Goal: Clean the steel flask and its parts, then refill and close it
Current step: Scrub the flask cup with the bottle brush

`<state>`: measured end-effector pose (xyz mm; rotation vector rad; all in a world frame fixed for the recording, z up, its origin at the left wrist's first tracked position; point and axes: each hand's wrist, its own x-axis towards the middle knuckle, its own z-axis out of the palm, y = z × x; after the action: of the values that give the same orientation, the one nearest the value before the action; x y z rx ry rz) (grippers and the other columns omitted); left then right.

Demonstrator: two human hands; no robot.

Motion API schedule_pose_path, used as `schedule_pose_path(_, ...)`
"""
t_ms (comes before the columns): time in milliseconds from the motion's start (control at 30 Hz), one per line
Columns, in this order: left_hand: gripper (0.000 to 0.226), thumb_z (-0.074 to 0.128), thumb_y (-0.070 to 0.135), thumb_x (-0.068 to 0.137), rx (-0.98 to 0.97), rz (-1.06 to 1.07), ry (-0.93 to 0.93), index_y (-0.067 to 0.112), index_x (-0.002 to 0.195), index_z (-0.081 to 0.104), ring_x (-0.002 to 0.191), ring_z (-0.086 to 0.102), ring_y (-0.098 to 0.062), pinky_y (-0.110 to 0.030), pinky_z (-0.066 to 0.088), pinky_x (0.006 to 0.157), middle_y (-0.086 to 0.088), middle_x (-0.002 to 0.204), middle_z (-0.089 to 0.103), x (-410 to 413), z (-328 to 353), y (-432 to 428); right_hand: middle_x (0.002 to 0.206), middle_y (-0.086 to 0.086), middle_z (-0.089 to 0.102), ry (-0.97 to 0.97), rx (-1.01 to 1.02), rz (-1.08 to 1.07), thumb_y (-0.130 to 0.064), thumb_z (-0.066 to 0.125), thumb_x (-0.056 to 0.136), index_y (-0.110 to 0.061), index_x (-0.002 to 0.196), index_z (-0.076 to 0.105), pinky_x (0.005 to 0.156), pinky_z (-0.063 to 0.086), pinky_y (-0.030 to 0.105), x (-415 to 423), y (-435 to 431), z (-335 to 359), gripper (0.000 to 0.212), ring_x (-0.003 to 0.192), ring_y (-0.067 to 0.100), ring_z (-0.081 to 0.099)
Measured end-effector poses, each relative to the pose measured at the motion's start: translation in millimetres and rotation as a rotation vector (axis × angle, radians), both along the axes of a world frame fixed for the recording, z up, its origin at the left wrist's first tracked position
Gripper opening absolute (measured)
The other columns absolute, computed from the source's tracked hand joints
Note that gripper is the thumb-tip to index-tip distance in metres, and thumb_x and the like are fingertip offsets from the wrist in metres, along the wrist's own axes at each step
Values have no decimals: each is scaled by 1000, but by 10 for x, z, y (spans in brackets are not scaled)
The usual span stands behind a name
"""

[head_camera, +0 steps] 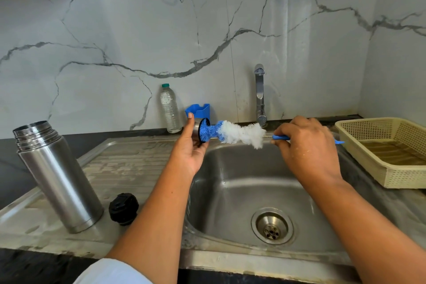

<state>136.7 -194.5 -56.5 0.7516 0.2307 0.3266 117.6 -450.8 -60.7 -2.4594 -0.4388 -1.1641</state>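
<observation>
Head view: I'm gripping the steel cap (196, 131) in my left hand (190, 154), my right hand (306, 145) pinching the brush (239, 134) handle; I'm aiming for firm twists inside, over the sink (230, 182).

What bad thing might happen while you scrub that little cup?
The steel cup, held in the left hand above the rim of the sink, might slip and drop as the brush pushes into it. The open flask stands close to the left forearm, so a bump might tip it.

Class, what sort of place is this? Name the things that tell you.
Most likely a home kitchen: a steel sink with a tap, a marble-look wall and a cream basket.
</observation>
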Motion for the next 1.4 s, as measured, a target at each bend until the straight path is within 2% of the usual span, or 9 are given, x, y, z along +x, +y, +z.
schedule_pose_path(133,31,77,35,88,0,20,-60,9,97,63,112,71,-29,-44,57,100,-17,120,72,46,1,58,94,0,66,87,-14,124,-32,75,90,-18,102,77,73,49,37,-8,4,40,19,89,25,61)
schedule_pose_path(233,37,75,38,91,-47,39,-123,8,110,62,116,68,-32,-47,53,105,-19,125,69,66,13,114,101,-7,62,261,-19,159,-48,53,101,-29,108,71,67,45,34,-55,-13,94,27,91,20,60)
schedule_pose_path(333,53,75,38,91,-85,40,-182,2,126,59,118,68,-32,-51,51,107,-22,130,67,80,12,142,90,-6,66,429,-87,166,-57,34,104,-31,100,65,63,51,36,-93,-17,98,40,79,18,61)
schedule_pose_path(400,41,72,36,93,-53,10,-181,5,118,62,117,69,-33,-51,52,107,-22,129,68,80,-8,122,81,-5,65,478,-108,173,-57,28,105,-30,99,61,63,53,37,-97,20,76,43,73,18,61)
schedule_pose_path(533,25,69,34,96,-71,56,-184,10,98,63,115,70,-30,-45,56,101,-17,115,72,66,7,154,72,-8,60,556,-43,247,-53,34,106,-31,90,61,58,46,33,-73,-19,82,38,66,12,57)
schedule_pose_path(700,25,66,33,98,7,23,-168,8,96,63,101,76,-26,-40,60,93,-16,101,76,51,-10,102,62,-6,58,631,2,329,-48,40,106,-31,86,64,54,38,30,-94,34,54,35,54,11,49)
schedule_pose_path(1000,25,66,30,98,77,27,-172,5,104,65,103,75,-27,-37,63,83,-18,109,75,90,-52,99,57,-7,52,687,58,387,-46,42,106,-29,83,68,53,35,27,-94,67,50,38,51,8,44)
schedule_pose_path(1167,26,65,29,99,-1,63,-230,5,105,62,112,71,-30,-44,58,99,-20,113,72,99,0,221,52,-9,44,734,163,403,-50,45,104,-29,81,69,53,35,29,-50,-43,59,39,49,10,39)
schedule_pose_path(1400,22,69,30,96,91,7,-99,16,114,67,109,67,-23,-34,56,93,-10,117,73,113,27,95,59,-7,56,649,135,315,-49,47,104,-31,91,69,55,43,29,-33,34,27,31,55,10,50)
